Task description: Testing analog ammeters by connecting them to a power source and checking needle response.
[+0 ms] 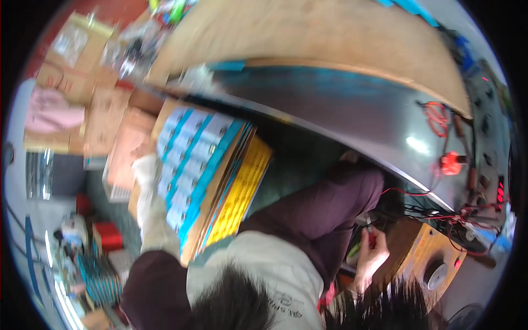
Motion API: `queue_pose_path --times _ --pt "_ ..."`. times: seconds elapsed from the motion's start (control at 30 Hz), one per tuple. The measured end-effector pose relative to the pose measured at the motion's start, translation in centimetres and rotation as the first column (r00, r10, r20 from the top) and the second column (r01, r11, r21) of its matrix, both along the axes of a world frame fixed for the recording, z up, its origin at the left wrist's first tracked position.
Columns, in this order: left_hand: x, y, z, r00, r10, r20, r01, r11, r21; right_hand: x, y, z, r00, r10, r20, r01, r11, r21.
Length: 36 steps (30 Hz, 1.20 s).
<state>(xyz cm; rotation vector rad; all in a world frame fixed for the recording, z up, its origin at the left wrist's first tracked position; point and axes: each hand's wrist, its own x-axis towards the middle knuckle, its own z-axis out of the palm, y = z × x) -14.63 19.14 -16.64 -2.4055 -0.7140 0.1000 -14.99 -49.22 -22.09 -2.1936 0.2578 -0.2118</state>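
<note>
Right hand pinching a small tool beside the wooden box; left hand, blurred, at left edge of blue-striped stack, grip impossible to tell.

A shiny grey metal tabletop carries a red looped item and a blurred red-orange object.

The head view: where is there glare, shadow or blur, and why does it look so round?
Head view: a white glare spot shines on the metal tabletop, with dark shadow beneath its near edge; head view: the left hand and the blue-and-white stack look soft and blurred; head view: a wide fisheye lens gives the round, black-rimmed picture.
</note>
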Motion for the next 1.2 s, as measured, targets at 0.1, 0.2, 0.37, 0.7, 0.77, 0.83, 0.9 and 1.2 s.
queue_pose_path --times 0.1,0.2,0.37,0.7,0.77,0.83,0.9,1.2 --pt "6.5 -4.6 8.7 0.732 -0.120 0.671 0.106 0.992 0.061 0.6 -0.4 0.2 0.999 0.041 0.034 -0.038 0.997 -0.070" --pt "11.2 -20.0 21.9 0.210 -0.588 0.781 0.683 0.660 0.313 1.3 0.3 1.3 0.984 0.076 0.163 -0.063 0.995 -0.084" --pt "23.3 -32.0 29.6 -0.089 -0.923 0.373 0.933 0.054 0.356 2.1 2.0 4.1 0.949 0.142 0.281 -0.123 0.989 -0.083" --pt "41.7 -31.7 21.9 0.267 -0.925 0.271 0.963 0.264 -0.049 -2.4 0.9 3.2 0.978 0.097 0.183 -0.075 0.990 -0.123" --pt "41.8 -30.5 21.9 0.227 -0.945 0.237 0.974 0.223 -0.045 -3.7 -0.4 1.8 0.988 0.035 0.151 -0.019 0.994 -0.109" --pt "39.8 -31.5 21.1 0.217 -0.944 0.249 0.976 0.218 -0.027 -4.6 -1.6 1.0 0.996 -0.033 0.089 0.044 0.991 -0.124" --pt "37.7 -29.9 20.6 0.165 -0.950 0.265 0.980 0.188 0.064 -4.8 -2.4 0.1 0.995 -0.070 0.076 0.079 0.990 -0.115" --pt "22.1 -29.2 23.5 0.074 -0.821 0.566 0.944 0.240 0.224 0.4 -1.6 1.7 0.990 -0.041 0.137 0.052 0.995 -0.079"
